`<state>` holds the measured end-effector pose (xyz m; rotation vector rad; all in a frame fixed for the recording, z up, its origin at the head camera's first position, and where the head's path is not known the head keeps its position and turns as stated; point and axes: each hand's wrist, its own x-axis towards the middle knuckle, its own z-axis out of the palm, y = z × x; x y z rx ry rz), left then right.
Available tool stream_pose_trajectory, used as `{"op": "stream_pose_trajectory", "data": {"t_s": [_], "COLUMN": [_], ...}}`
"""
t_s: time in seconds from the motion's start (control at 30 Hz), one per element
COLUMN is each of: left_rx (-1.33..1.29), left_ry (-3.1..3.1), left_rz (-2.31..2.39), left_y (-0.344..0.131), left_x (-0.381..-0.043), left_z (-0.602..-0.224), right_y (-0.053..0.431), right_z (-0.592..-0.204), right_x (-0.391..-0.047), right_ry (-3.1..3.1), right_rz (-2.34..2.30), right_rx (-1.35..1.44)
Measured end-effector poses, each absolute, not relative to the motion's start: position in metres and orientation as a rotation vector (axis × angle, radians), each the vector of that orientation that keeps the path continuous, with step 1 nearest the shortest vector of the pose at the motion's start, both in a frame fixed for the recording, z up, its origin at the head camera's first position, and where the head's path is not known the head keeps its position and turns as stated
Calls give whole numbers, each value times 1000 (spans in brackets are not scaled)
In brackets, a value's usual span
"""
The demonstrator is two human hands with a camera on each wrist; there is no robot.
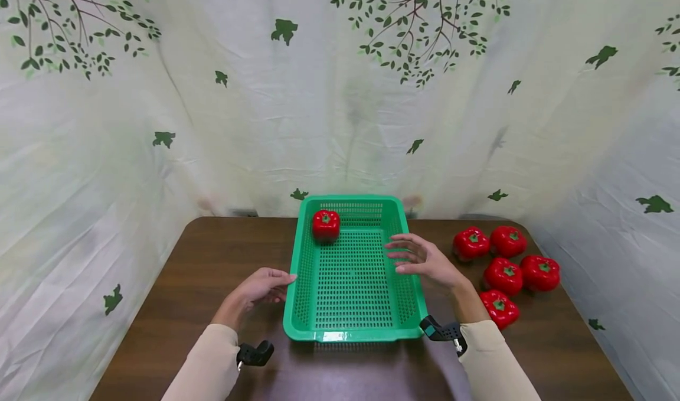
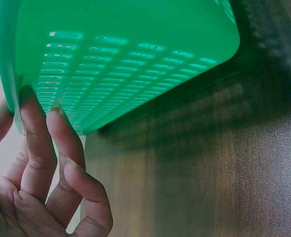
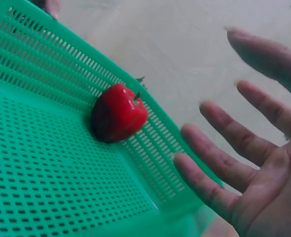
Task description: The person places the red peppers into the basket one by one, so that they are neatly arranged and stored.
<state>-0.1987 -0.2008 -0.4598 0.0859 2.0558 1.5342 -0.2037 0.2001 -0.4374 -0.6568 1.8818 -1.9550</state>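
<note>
A green plastic basket [image 1: 353, 335] with slotted walls stands on the table. One red bell pepper [image 1: 326, 225] lies in its far left corner; the right wrist view shows this pepper [image 3: 119, 113] against the wall. My left hand [image 1: 264, 286] pinches the basket's left rim, thumb on one side and fingers [image 2: 36, 143] against the outer wall. Over the basket's right side hovers my right hand [image 1: 422, 258], holding nothing, its fingers [image 3: 219, 158] spread and apart from the pepper.
Several red bell peppers [image 1: 503, 276] sit in a group on the right of the brown wooden table [image 1: 223, 247]. Behind the table hangs a pale curtain [image 1: 255, 123] printed with leaves. Each wrist wears a black strap.
</note>
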Motion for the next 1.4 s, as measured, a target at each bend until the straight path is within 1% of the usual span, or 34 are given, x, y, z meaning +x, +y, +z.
{"op": "stream_pose_trajectory", "data": {"t_s": [0.27, 0.8, 1.13, 1.4], "left_rx": [95, 101, 91, 91], "left_ry": [2070, 2040, 2057, 2046], "left_rz": [1526, 1540, 1526, 1536], "left_y": [-204, -204, -202, -201], "left_x": [-199, -203, -201, -201], "left_z": [-459, -461, -462, -463], "right_y": [230, 287, 311, 330], "right_z": [-440, -441, -452, -462], "right_x": [-190, -162, -142, -128], "right_ry": [1918, 2062, 2319, 2408], "right_rz": [-1993, -2099, -2045, -2083], "right_rx": [-772, -646, -531, -528]}}
